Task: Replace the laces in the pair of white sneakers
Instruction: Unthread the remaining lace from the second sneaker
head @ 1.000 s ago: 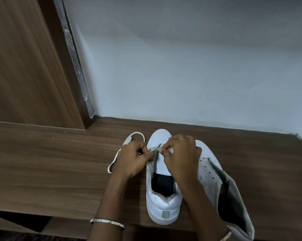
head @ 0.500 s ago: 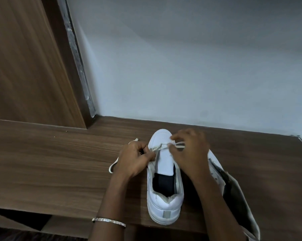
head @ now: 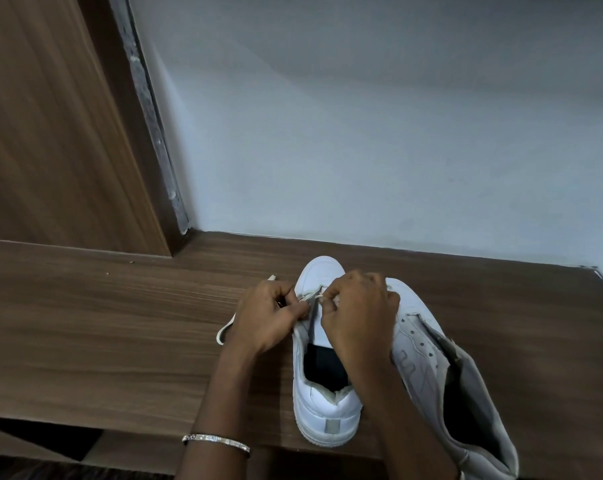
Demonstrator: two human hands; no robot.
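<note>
Threading the front eyelets of the near sneaker point(head: 324, 393): left hand point(head: 269, 317) and right hand point(head: 357, 317) each pinch the white lace point(head: 308, 298). Next, I judge, draw both ends even across its tongue.

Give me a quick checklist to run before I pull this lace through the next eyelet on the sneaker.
1. Sneaker upright on the table, heel toward you: ok.
2. Left hand pinching the lace near the front eyelets: ok.
3. Right hand on the lace's other side: ok.
4. Lace free of twists: cannot tell, the fingers hide it.
5. Loose lace tail lying clear on the table, left of the hand: ok.
6. Second sneaker out of the way: not ok, it lies against your right forearm.
</note>
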